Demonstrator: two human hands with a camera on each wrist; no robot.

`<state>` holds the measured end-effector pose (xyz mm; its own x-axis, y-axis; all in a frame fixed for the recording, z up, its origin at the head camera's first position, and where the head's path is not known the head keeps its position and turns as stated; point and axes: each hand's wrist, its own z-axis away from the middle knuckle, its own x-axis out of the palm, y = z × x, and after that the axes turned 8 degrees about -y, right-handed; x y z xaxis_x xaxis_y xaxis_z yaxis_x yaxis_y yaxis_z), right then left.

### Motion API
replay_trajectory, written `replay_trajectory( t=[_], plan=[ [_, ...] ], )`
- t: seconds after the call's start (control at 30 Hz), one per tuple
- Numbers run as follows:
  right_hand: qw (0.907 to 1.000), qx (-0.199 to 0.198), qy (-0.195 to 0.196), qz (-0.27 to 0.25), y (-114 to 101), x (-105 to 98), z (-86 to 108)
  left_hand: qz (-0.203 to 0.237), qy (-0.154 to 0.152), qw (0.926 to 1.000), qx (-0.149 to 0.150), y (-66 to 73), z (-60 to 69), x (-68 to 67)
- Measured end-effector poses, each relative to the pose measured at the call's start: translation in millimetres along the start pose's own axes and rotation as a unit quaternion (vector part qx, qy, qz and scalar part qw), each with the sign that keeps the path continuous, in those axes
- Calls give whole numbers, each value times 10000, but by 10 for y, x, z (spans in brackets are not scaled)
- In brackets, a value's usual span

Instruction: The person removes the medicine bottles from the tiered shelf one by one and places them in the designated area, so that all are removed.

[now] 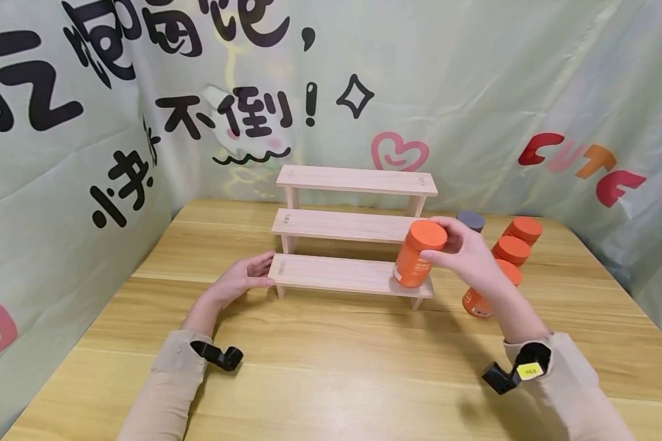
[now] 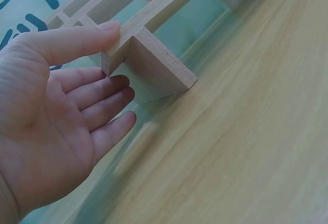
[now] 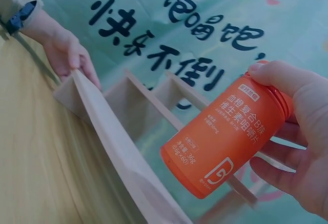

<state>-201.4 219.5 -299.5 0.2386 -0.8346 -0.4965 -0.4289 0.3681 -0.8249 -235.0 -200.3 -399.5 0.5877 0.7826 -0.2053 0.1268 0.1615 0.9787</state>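
Note:
A three-tier wooden display stand [image 1: 336, 274] stands on the table. My left hand [image 1: 246, 274] holds the left end of its lowest board. In the left wrist view the thumb [image 2: 105, 35] lies on the board's edge, with the other fingers below and beside the corner. My right hand [image 1: 463, 250] grips an orange supplement bottle [image 1: 416, 257] near its orange lid, between thumb and fingers. The bottle is tilted over the right end of the lowest board; whether its base touches cannot be told. White lettering on the bottle [image 3: 225, 131] faces the right wrist camera.
Several orange-lidded bottles [image 1: 512, 250] stand in a row right of the stand, partly behind my right forearm. A bottle with a blue-grey lid [image 1: 471, 220] stands behind my right hand. A printed curtain [image 1: 474, 92] hangs behind the wooden table [image 1: 320, 367].

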Motion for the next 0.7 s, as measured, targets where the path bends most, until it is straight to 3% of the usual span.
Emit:
replay_trajectory(
  t=[0.37, 0.7],
  plan=[
    [9960, 298, 672, 501, -23, -355, 206, 46, -16, 10000, 65, -18, -9, -8],
    [9827, 897, 1402, 816, -16, -702, 361, 106, -76, 9998, 134, -22, -12, -6]
  ],
)
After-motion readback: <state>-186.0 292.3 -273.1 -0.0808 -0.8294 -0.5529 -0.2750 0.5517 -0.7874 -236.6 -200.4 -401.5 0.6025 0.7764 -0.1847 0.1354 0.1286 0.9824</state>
